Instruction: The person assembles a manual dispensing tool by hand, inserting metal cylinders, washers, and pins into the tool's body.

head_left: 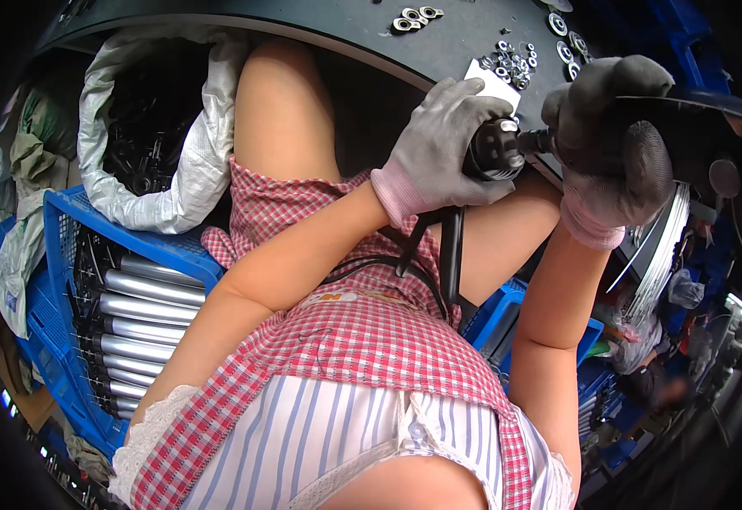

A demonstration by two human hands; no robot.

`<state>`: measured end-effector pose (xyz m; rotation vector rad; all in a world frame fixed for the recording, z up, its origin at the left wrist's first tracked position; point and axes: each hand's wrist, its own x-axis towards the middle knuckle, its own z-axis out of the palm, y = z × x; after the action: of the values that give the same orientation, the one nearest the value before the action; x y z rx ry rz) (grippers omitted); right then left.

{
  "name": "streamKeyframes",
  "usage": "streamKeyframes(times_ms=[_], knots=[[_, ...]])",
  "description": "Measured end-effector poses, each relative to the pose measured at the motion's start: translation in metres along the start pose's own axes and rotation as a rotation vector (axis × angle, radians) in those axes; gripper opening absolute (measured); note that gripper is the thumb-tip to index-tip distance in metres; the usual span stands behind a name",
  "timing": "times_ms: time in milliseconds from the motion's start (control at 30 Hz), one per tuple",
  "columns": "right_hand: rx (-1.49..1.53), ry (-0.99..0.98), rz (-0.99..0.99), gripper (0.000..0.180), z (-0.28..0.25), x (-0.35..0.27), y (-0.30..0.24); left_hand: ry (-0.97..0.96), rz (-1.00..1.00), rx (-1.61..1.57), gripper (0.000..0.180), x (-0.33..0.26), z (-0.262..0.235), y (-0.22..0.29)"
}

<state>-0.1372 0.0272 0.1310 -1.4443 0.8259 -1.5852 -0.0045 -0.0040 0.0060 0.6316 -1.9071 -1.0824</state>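
Striped shirt (pixel 328 438) right up close, checked apron (pixel 371 348) beyond it! Left hand (pixel 440 140): grip wrapped firmly round a black cap (pixel 496 151), just off the desk (pixel 337 24) edge. Right hand (pixel 587 140) curls beside the shaft (pixel 536 143) meeting that cap; whether its grip pinches anything, can't tell. Metal rings (pixel 517 70) dot the desk.

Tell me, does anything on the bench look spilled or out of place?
Nothing looks clearly damaged. Only the small metal parts look untidy: loosely heaped on the dark bench beyond the left grip, some straying from the pile, though that may be deliberate.
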Motion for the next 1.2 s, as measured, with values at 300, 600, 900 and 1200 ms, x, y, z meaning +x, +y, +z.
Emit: streamKeyframes(times_ms=[300, 600, 900, 1200], knots=[[-0.122, 0.417, 0.019, 0.06, 0.01, -0.012, 0.012, 0.057, 0.032, 0.024, 0.075, -0.002, -0.002, -0.002], [0.088, 0.101, 0.004, 0.036, 0.0, 0.0, 0.011, 0.056, 0.019, 0.01, 0.072, -0.001, -0.002, -0.004], [0.068, 0.117, 0.021, 0.04, 0.001, -0.003, 0.009, 0.051, 0.015, 0.016, 0.071, 0.0, -0.003, -0.004], [0.023, 0.052, 0.007, 0.039, 0.0, -0.002, 0.013, 0.057, 0.041, 0.003, 0.069, -0.002, -0.001, -0.006]])
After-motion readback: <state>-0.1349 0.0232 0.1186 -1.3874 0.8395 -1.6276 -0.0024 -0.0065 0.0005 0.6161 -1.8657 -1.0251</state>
